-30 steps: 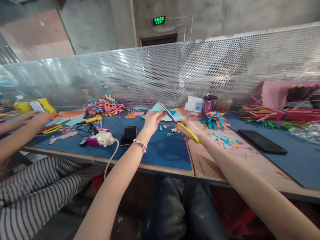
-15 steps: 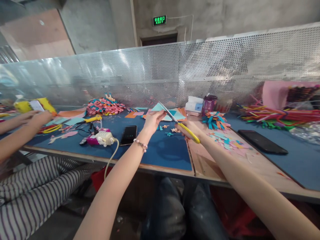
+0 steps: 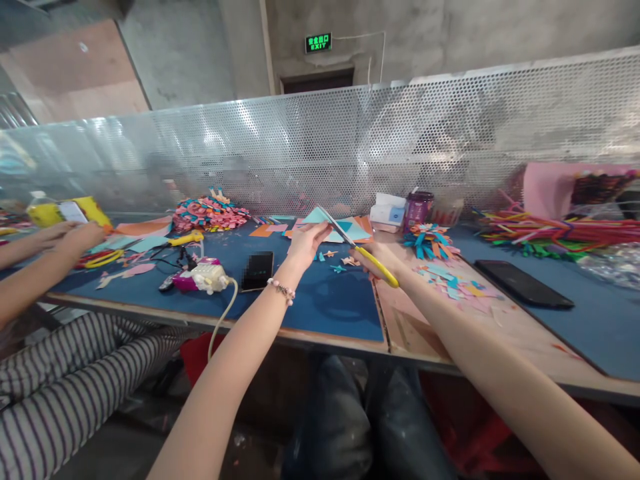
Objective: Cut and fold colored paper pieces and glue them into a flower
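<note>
While the left hand pinches a light-blue paper piece with its fingers drawn narrow, the right hand grips the yellow-handled scissors, their blades slanting up beside the paper. That pinch near the blades probably braces the thin sheet and lets its edge meet the metal. The right fingers are curled at the handles, though how each one sits in the loops I cannot tell. The paper appears raised over the blue mat, in front of layered colored sheets.

Small cut paper shapes lie just below the hands, so a low sweep could scatter them. Beside the right hand stands a blue-and-orange paper cluster — the closest obstacle on that side — with a white box and a purple container behind. Left of the forearm are a smartphone and a power strip.
</note>
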